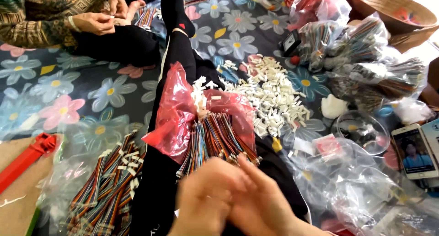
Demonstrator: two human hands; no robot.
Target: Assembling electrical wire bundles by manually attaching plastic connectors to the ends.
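The red plastic bag (pixel 176 112) lies over the person's black trouser leg (pixel 160 181), and everything here I place from it. On the bag rests a bundle of coloured wires (pixel 215 140), the white plugs at its far end, the loose ends toward the hands. I think the danger is this: the bag is slippery and sits on a sloped leg, so a small pull on one wire could drag the whole bundle down, or knock the pile of small white connectors (pixel 274 98), just right of the bag, across the flowered cloth (pixel 91 89).

The left hand (pixel 206 199) and the right hand (pixel 263 204) are pressed together just below the bag, near the wire ends. Both are blurred. The fingers look half curled around something small, but I cannot tell what they hold, or if they grip at all.

Left of the bag lies a second heap of wires (pixel 105 185). Far above it, another person's hands (pixel 103 16) work on small parts.
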